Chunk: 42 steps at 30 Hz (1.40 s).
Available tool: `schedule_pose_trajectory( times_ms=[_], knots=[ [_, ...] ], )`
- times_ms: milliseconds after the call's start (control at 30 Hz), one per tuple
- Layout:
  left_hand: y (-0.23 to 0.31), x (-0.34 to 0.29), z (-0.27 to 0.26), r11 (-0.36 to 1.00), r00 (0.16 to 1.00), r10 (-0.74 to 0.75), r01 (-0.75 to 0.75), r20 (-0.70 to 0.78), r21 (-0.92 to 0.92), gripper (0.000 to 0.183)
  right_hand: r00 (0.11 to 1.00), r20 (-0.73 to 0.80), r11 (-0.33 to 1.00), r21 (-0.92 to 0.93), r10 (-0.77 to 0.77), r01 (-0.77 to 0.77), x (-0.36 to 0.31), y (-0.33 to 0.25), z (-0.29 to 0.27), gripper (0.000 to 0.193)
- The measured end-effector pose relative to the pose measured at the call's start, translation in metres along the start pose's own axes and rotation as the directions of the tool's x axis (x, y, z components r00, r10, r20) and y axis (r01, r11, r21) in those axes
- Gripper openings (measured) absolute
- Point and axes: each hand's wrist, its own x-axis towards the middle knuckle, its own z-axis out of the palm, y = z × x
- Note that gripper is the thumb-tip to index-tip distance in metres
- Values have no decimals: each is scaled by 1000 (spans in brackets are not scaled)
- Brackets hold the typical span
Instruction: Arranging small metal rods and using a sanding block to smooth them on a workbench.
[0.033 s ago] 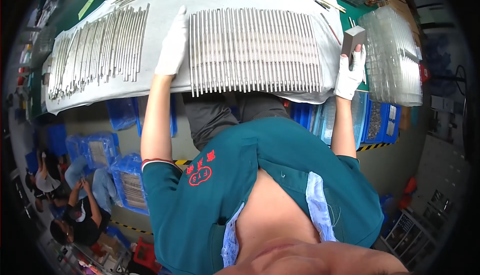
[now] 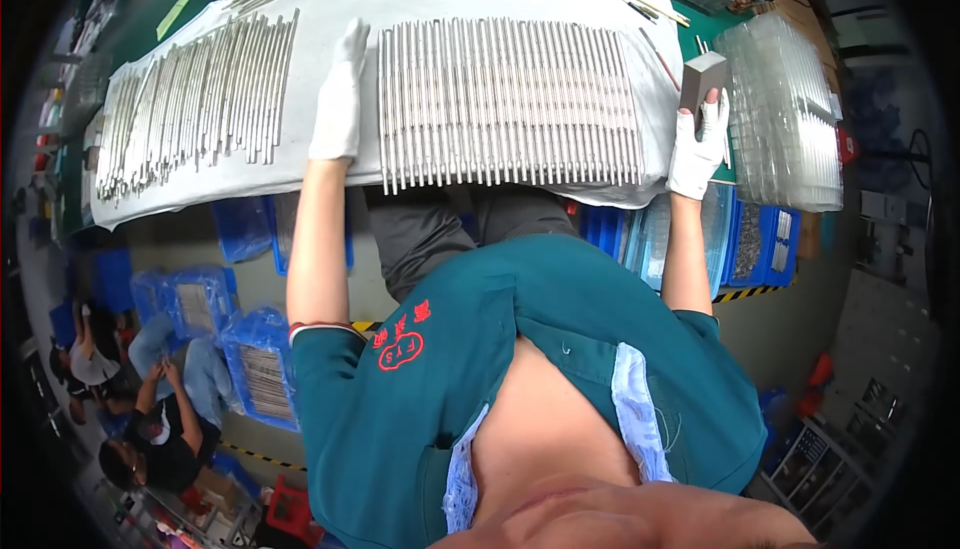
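A row of silver metal rods (image 2: 510, 99) lies side by side on the white cloth in front of me. My left hand (image 2: 338, 99), in a white glove, rests with its fingers stretched out just left of the row, with a narrow gap to the nearest rod. To the right of the row, my gloved right hand (image 2: 700, 144) grips a grey rectangular block (image 2: 703, 81), held up on end. The thumb and a bare fingertip show at its lower part; the other fingers are partly hidden.
A looser group of metal rods (image 2: 205, 94) lies on the left of the white cloth (image 2: 318, 79). Clear plastic trays (image 2: 785, 114) are stacked at the right. Thin sticks (image 2: 655, 6) lie at the far right. Blue bins (image 2: 755, 239) stand below the table, and a person (image 2: 165, 429) sits at lower left.
My left hand has shifted slightly left, off the side of the rod row. The right hand with the grey block is nearly unmoved.
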Motion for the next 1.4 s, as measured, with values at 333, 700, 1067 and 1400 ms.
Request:
schedule_pose_trajectory(
  times_ms=[333, 700, 1067, 1400],
  knots=[
    [13, -26, 9, 383, 917, -394, 228, 65, -895, 76, 635, 648, 867, 83, -421, 491, 31, -124, 1, 43],
    [27, -25, 11, 378, 927, -372, 204, 53, -903, 74, 577, 469, 733, 286, -669, 617, 6, -188, 86, 39],
    [16, -27, 11, 397, 932, -353, 226, 80, -890, 76, 563, 489, 724, 247, -667, 644, 9, -179, 77, 41],
    [22, -28, 8, 416, 924, -379, 223, 55, -882, 82, 565, 595, 783, 188, -571, 593, 15, -134, 43, 44]
  ],
)
